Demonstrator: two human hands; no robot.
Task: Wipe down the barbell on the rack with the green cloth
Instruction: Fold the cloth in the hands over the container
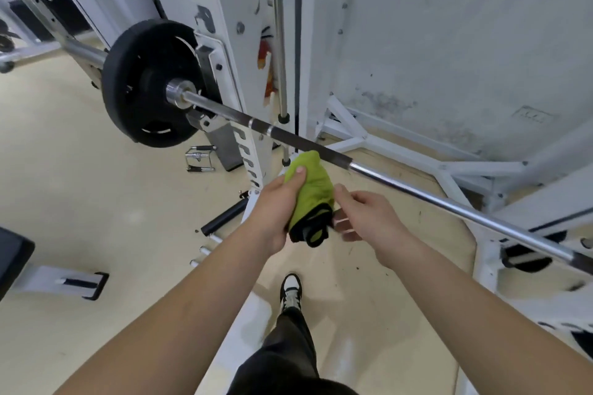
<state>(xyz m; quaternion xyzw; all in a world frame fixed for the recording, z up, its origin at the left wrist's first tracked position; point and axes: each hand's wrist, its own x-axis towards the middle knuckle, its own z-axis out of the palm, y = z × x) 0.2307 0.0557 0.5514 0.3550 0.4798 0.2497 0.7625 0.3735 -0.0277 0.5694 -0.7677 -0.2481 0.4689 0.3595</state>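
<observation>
My left hand grips the bunched green cloth, thumb on top, just below the barbell resting across the white rack; I cannot tell if they touch. My right hand sits at the cloth's black-edged lower end, fingers curled and blurred; I cannot tell whether they hold it.

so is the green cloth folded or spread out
Bunched up: the green cloth is a compact wad gripped in the left hand, not spread.
</observation>
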